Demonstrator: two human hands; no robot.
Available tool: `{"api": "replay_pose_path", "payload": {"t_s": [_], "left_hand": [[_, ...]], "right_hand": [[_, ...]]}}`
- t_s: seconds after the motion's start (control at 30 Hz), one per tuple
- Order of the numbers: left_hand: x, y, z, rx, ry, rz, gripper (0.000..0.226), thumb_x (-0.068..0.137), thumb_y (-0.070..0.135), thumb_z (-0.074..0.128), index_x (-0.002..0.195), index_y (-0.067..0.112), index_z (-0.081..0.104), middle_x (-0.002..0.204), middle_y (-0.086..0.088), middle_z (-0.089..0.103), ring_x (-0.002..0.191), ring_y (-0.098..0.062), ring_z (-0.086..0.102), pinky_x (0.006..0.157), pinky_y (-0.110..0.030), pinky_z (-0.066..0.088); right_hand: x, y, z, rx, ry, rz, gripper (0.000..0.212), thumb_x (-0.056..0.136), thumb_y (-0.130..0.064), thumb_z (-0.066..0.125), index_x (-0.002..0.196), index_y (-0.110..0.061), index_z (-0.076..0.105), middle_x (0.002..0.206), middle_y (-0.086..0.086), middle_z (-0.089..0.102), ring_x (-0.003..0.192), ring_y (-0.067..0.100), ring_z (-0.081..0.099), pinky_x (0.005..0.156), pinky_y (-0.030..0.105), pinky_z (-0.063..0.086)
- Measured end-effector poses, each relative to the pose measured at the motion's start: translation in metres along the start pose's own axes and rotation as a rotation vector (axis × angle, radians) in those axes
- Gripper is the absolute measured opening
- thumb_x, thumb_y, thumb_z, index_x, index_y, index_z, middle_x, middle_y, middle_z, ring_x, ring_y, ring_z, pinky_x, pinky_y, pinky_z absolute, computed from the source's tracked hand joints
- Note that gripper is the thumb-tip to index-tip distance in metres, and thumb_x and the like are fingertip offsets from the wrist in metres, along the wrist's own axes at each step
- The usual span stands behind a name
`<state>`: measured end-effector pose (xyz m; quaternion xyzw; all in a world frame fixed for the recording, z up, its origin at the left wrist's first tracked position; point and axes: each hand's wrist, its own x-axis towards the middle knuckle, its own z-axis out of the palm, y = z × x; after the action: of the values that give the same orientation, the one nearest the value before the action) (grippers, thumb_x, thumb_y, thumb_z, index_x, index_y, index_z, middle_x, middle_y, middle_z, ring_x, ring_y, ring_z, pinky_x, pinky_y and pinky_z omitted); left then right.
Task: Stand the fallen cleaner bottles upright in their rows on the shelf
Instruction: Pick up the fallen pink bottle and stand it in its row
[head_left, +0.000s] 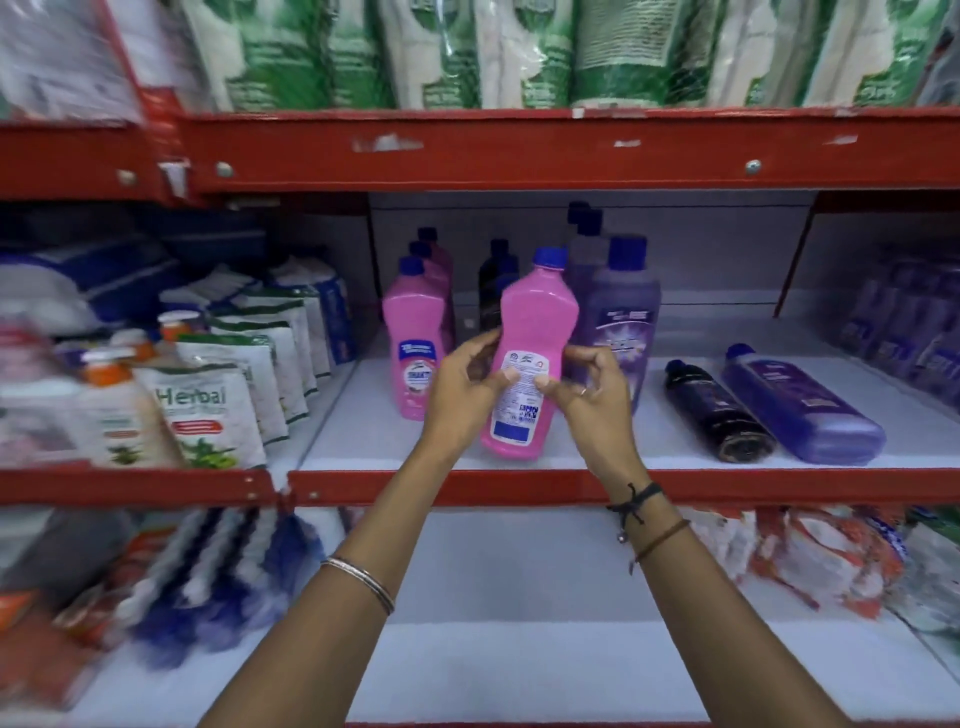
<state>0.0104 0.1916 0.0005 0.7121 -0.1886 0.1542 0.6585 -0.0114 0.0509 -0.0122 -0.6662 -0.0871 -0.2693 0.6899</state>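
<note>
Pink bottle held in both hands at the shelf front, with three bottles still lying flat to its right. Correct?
Not quite: the head view shows two lying flat, a black bottle and a purple bottle. Both hands, left and right, do hold the pink bottle.

pink bottle (535, 332): blue cap, back label facing out, near upright, slightly tilted
pink row (415, 332): upright, left
purple row (621, 312): upright
black bottle (719, 408): fallen
purple bottle (802, 402): fallen, beside it
</note>
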Motion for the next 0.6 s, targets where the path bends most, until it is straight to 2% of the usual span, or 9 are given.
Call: {"api": "replay_pose_path", "payload": {"t_s": [0.07, 0.17, 0.23, 0.33, 0.4, 0.5, 0.6], "left_hand": [[-0.001, -0.006, -0.022, 0.014, 0.042, 0.004, 0.047, 0.079, 0.003, 0.065, 0.124, 0.012, 0.055, 0.098, 0.006, 0.065, 0.076, 0.008, 0.065, 0.068, -0.013, 0.054], [-0.002, -0.016, -0.051, 0.043, 0.112, 0.009, 0.044, 0.078, 0.003, 0.066, 0.118, 0.015, 0.057, 0.096, 0.009, 0.065, 0.075, 0.009, 0.064, 0.066, -0.011, 0.052], [-0.002, -0.024, -0.067, 0.067, 0.149, 0.005, 0.044, 0.077, 0.005, 0.068, 0.118, 0.017, 0.057, 0.100, 0.005, 0.065, 0.082, 0.001, 0.065, 0.071, -0.017, 0.053], [-0.003, -0.034, -0.085, 0.068, 0.174, -0.021, 0.047, 0.076, 0.007, 0.070, 0.120, 0.014, 0.054, 0.108, -0.001, 0.063, 0.097, -0.019, 0.063, 0.082, -0.032, 0.054], [-0.004, -0.040, -0.093, 0.071, 0.176, -0.017, 0.047, 0.076, 0.008, 0.070, 0.120, 0.013, 0.054, 0.111, -0.002, 0.063, 0.098, -0.019, 0.062, 0.084, -0.032, 0.053], [-0.007, -0.046, -0.100, 0.078, 0.173, 0.006, 0.043, 0.079, 0.013, 0.068, 0.119, 0.014, 0.054, 0.114, -0.002, 0.063, 0.098, -0.013, 0.062, 0.083, -0.024, 0.053], [-0.007, -0.053, -0.107, 0.045, 0.182, 0.022, 0.023, 0.092, 0.019, 0.051, 0.114, 0.021, 0.057, 0.114, -0.003, 0.064, 0.102, -0.020, 0.063, 0.085, -0.034, 0.055]], "right_hand": [[0.000, 0.005, 0.024, 0.011, -0.038, 0.002, 0.034, 0.076, 0.001, 0.070, 0.091, -0.023, 0.051, 0.098, -0.004, 0.065, 0.085, 0.012, 0.068, 0.069, 0.021, 0.056], [0.001, 0.013, 0.055, 0.011, -0.096, 0.010, 0.035, 0.076, -0.001, 0.070, 0.091, -0.027, 0.052, 0.098, -0.006, 0.065, 0.086, 0.012, 0.068, 0.072, 0.026, 0.058], [0.002, 0.019, 0.071, 0.009, -0.137, 0.020, 0.032, 0.077, -0.001, 0.069, 0.096, -0.021, 0.053, 0.099, -0.005, 0.066, 0.085, 0.008, 0.068, 0.073, 0.025, 0.058], [0.002, 0.028, 0.091, 0.021, -0.169, 0.033, 0.033, 0.077, 0.004, 0.067, 0.102, -0.010, 0.051, 0.096, -0.006, 0.066, 0.079, -0.001, 0.068, 0.068, 0.017, 0.055], [0.000, 0.034, 0.100, 0.016, -0.178, 0.033, 0.033, 0.077, 0.004, 0.067, 0.100, -0.012, 0.051, 0.097, -0.006, 0.065, 0.083, 0.003, 0.068, 0.071, 0.019, 0.055], [-0.001, 0.042, 0.105, -0.004, -0.183, 0.029, 0.034, 0.078, 0.000, 0.068, 0.104, -0.014, 0.052, 0.104, 0.000, 0.066, 0.095, 0.016, 0.067, 0.078, 0.024, 0.055], [-0.004, 0.046, 0.107, -0.045, -0.155, 0.006, 0.032, 0.079, -0.008, 0.069, 0.107, -0.014, 0.055, 0.113, 0.008, 0.063, 0.102, 0.020, 0.065, 0.084, 0.026, 0.055]]}}
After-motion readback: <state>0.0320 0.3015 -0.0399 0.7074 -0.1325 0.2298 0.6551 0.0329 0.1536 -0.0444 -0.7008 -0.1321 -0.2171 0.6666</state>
